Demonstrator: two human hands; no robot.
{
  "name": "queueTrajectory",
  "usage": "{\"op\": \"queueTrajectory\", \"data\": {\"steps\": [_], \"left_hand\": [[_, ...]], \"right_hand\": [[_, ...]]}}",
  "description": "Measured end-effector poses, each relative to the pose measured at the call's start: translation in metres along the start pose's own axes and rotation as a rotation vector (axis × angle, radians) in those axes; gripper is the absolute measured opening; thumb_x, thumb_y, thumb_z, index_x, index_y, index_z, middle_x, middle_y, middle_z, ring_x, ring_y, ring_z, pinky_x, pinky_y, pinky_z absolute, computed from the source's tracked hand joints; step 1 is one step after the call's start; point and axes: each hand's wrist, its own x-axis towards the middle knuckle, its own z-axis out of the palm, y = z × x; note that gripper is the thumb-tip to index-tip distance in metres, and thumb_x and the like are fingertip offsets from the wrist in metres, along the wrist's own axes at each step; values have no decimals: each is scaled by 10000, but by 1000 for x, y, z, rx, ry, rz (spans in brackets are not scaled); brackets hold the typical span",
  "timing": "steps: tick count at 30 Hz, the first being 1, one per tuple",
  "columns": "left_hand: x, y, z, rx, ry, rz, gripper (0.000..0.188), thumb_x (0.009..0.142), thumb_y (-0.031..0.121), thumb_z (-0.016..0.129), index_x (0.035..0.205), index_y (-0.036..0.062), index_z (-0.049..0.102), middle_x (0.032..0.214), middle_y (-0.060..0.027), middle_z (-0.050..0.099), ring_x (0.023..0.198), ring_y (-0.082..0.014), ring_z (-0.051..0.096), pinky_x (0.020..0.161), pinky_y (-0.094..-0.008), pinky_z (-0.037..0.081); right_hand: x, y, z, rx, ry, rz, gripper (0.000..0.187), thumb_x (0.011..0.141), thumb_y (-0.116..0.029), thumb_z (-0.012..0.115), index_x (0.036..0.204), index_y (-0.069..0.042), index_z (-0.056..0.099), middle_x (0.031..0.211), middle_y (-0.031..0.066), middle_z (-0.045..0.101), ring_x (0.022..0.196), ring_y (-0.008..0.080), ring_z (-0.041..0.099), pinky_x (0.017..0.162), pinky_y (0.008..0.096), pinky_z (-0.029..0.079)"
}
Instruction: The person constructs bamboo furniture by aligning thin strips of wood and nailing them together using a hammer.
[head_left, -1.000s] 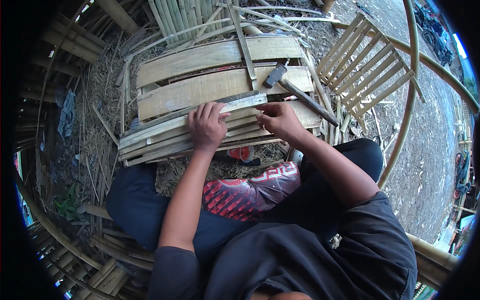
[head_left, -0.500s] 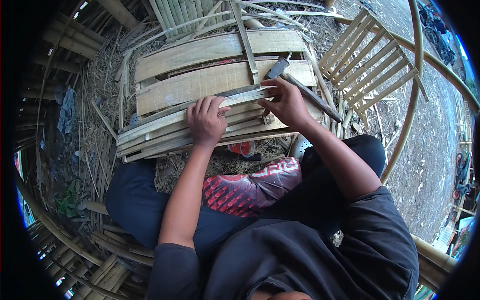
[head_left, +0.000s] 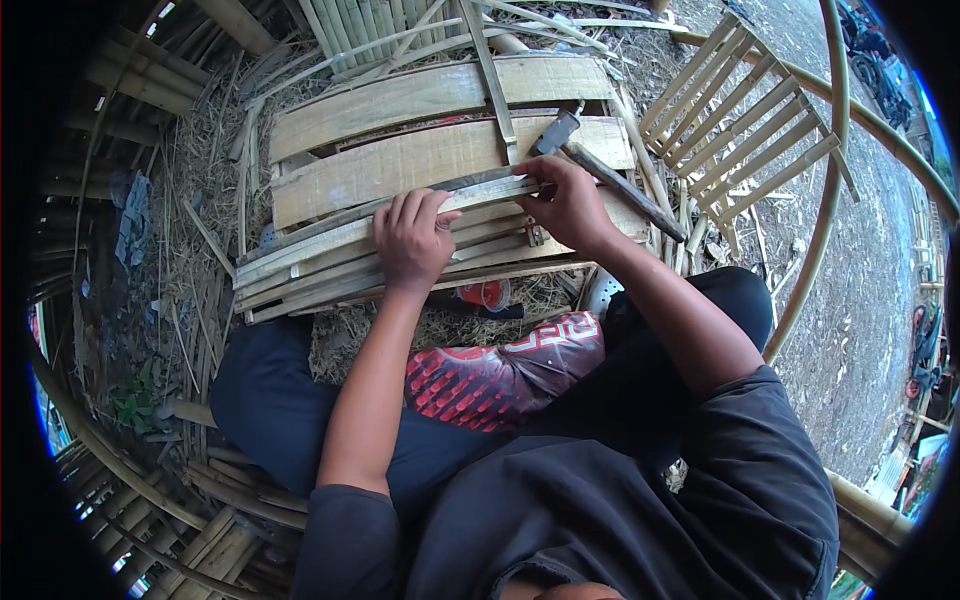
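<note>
Several pale bamboo strips (head_left: 320, 246) lie side by side along the near edge of a low bench of wooden planks (head_left: 400, 170). My left hand (head_left: 412, 242) is closed over the top strip near its middle, fingers curled across it. At the right end of that strip, my right hand (head_left: 568, 208) pinches it between thumb and fingers; the exact contact is partly hidden. A hammer (head_left: 620, 185) rests on the planks just beyond my right hand, its head to the left. A long narrow flat bar (head_left: 488, 80) lies across the planks, its near end by my right fingertips.
To the right stands a slatted bamboo rack (head_left: 735, 135), with a curved bamboo pole (head_left: 822, 200) beside it. Under the bench's near edge are a red container (head_left: 484, 294) and a dark object. More bamboo slats (head_left: 365, 35) lie behind the bench; straw covers the ground.
My right fingers have shifted very slightly at the strip's end. My left hand and the strips look the same.
</note>
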Motion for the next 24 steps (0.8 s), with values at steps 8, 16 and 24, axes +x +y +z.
{"op": "queueTrajectory", "data": {"steps": [8, 16, 24], "left_hand": [[0, -1, 0, 8, -11, -15, 195, 872, 269, 755, 1023, 159, 696, 986, 12, 687, 945, -212, 645, 816, -391, 436], [2, -2, 1, -52, 0, -20, 187, 843, 216, 783, 1010, 155, 728, 957, 14, 691, 926, -210, 650, 812, -386, 440], [5, -5, 0, -166, -19, 1, 218, 840, 167, 773, 1050, 110, 758, 968, -28, 704, 925, -245, 657, 817, -401, 461]], "right_hand": [[3, -16, -12, -87, -16, -32, 387, 807, -12, 740, 1192, -41, 717, 1054, 201, 751, 924, 302, 746, 823, 390, 580], [15, -22, -40, -301, -137, -130, 252, 915, -14, 725, 1167, -25, 733, 998, 151, 765, 833, 241, 749, 764, 387, 590], [19, -7, -34, -413, -102, -317, 227, 888, -163, 807, 1076, -42, 771, 902, 147, 744, 747, 292, 709, 716, 404, 572]]}}
